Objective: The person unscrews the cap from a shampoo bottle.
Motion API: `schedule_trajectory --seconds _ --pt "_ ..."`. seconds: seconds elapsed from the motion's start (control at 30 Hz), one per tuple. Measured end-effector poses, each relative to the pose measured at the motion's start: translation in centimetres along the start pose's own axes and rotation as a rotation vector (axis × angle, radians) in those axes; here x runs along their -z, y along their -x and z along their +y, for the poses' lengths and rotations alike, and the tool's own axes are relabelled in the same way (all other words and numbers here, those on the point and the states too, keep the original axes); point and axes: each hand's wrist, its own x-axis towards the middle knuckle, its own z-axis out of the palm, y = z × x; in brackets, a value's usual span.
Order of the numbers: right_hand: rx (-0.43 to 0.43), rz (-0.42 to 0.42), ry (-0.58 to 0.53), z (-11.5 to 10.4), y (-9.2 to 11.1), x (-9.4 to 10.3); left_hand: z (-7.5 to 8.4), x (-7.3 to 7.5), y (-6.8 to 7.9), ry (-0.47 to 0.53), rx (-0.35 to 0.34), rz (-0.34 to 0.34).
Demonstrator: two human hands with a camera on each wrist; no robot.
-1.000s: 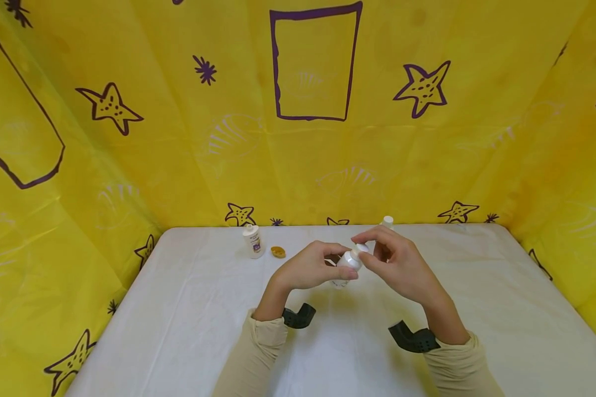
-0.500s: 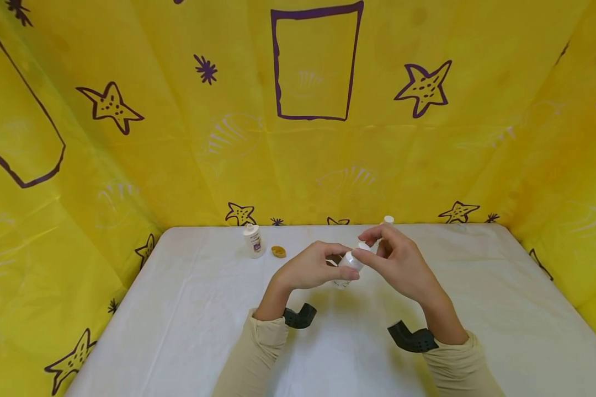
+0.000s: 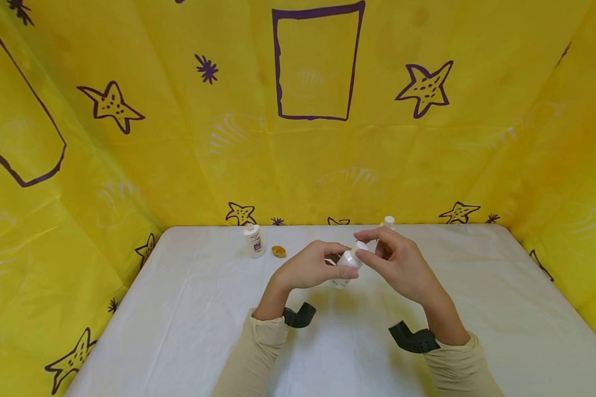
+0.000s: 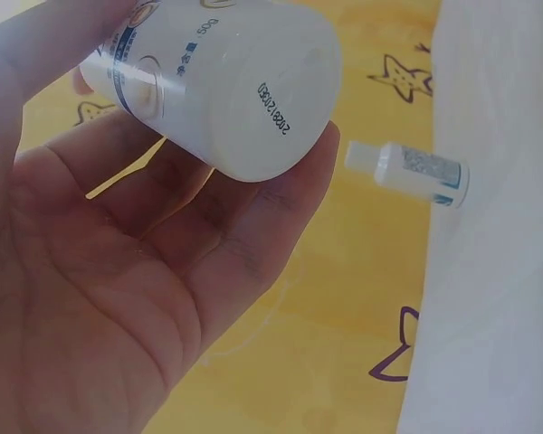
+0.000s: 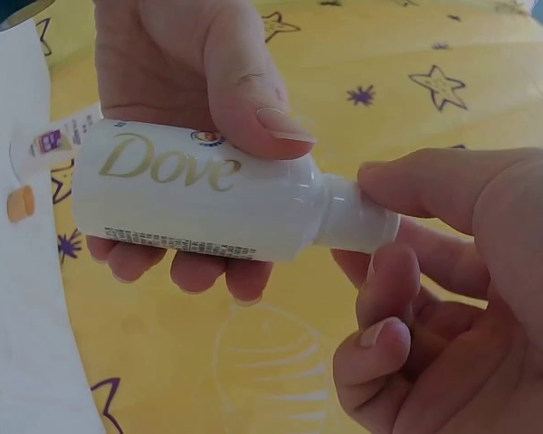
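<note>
A small white Dove bottle point(image 5: 185, 194) is tilted above the table, its neck toward the right. The left hand point(image 3: 310, 267) grips its body, with the thumb on the near side and the fingers beneath in the right wrist view. In the left wrist view the bottle's base point(image 4: 276, 99) faces the camera, with a printed number on it. The right hand point(image 3: 397, 259) pinches the white cap point(image 5: 357, 215) at the neck between thumb and fingers. Whether the cap is loose on the neck, I cannot tell.
On the white-covered table point(image 3: 203, 331), a white bottle with a purple label point(image 3: 253, 241) stands at back left. Beside it lies a small orange-brown object point(image 3: 278, 251). Another small white bottle point(image 4: 421, 174) stands behind the right hand. Yellow patterned cloth point(image 3: 179, 165) encloses the table's back and sides.
The right hand's fingers shifted slightly right on the cap, then came back left, with a small turn of the hand. The left hand and the bottle stay nearly still.
</note>
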Motion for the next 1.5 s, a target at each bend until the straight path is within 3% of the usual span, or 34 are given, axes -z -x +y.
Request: schedule_trajectory --seconds 0.17,0.43,0.53,0.73,0.87,1.07,1.5 --pt "0.063 -0.014 -0.014 0.01 0.06 0.05 -0.03 0.05 -0.03 0.002 -0.001 -0.001" --pt "0.070 -0.009 -0.027 0.02 0.08 0.03 0.02 0.03 0.04 0.008 0.002 -0.002" --pt "0.017 0.002 -0.012 -0.02 0.06 0.05 0.04 0.01 0.06 0.009 0.009 -0.001" --pt "-0.193 -0.047 0.010 -0.10 -0.03 0.00 0.00 -0.07 0.05 -0.015 0.002 0.000" --pt "-0.237 -0.072 0.014 -0.11 -0.05 -0.04 0.01 -0.11 0.07 -0.012 -0.010 -0.003" --pt "-0.195 -0.071 0.011 -0.12 -0.05 -0.04 0.02 -0.09 0.01 -0.013 -0.003 -0.003" --pt "-0.012 -0.074 -0.007 -0.20 0.13 0.44 0.20 0.07 0.13 0.019 0.026 0.015"
